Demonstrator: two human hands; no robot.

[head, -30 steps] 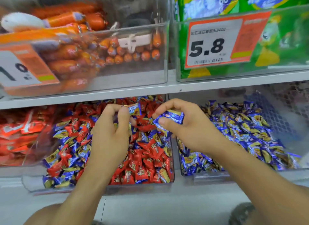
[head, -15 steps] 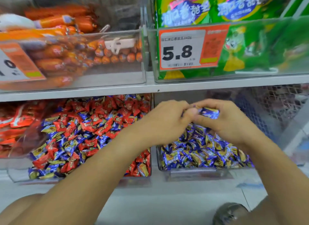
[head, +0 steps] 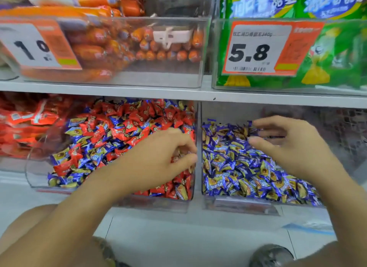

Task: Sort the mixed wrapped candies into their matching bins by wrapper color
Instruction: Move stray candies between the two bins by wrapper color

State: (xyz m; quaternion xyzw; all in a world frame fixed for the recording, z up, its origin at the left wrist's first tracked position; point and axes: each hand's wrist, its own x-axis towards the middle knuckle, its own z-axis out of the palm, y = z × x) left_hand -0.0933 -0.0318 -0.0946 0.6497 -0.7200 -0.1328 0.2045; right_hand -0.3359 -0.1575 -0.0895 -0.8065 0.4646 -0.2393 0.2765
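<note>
Mixed candies (head: pixel 119 139) under curled left hand (head: pixel 158 157), grip unclear, right hand (head: pixel 288 145) spread over blue candies (head: pixel 238 171)

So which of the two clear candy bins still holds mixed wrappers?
The clear plastic bin under the left hand: red and blue wrappers together. The bin beside it holds only blue.

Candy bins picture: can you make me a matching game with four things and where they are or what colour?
Things:
1. mixed candy bin
2. blue candy bin
3. 5.8 price tag
4. orange sausages

Clues:
A. upper shelf, on the right
B. red and blue wrappers together
C. upper shelf, on the left
D. lower shelf, under the right hand

Pairs: 1-B, 2-D, 3-A, 4-C
</note>
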